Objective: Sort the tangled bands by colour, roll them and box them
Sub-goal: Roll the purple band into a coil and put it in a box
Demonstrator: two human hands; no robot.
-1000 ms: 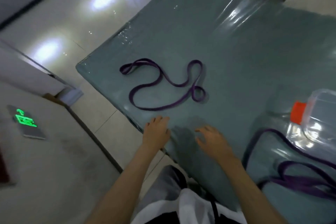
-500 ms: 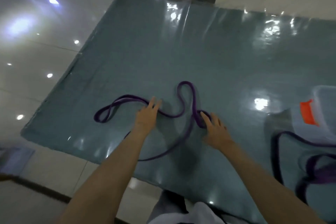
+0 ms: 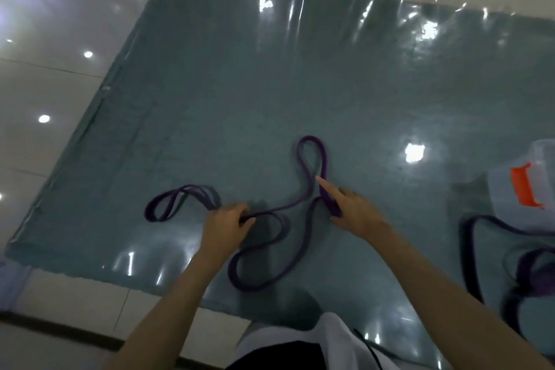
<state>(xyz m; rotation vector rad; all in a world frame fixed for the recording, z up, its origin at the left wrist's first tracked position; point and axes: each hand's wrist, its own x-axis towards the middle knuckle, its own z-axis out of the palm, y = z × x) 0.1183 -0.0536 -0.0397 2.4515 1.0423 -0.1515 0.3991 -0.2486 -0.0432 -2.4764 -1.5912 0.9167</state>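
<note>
A long purple elastic band lies in loose loops on the glossy teal plastic-covered mat, near the mat's near edge and toward its left corner. The left hand has its fingers curled round the band where two strands cross, with a doubled loop lying just to its left. The right hand rests on the mat with its index finger stretched out along a strand, below a tall upright loop; its other fingers look loosely curled. A clear plastic box with an orange latch stands at the right edge, with another dark purple band coiled below it.
</note>
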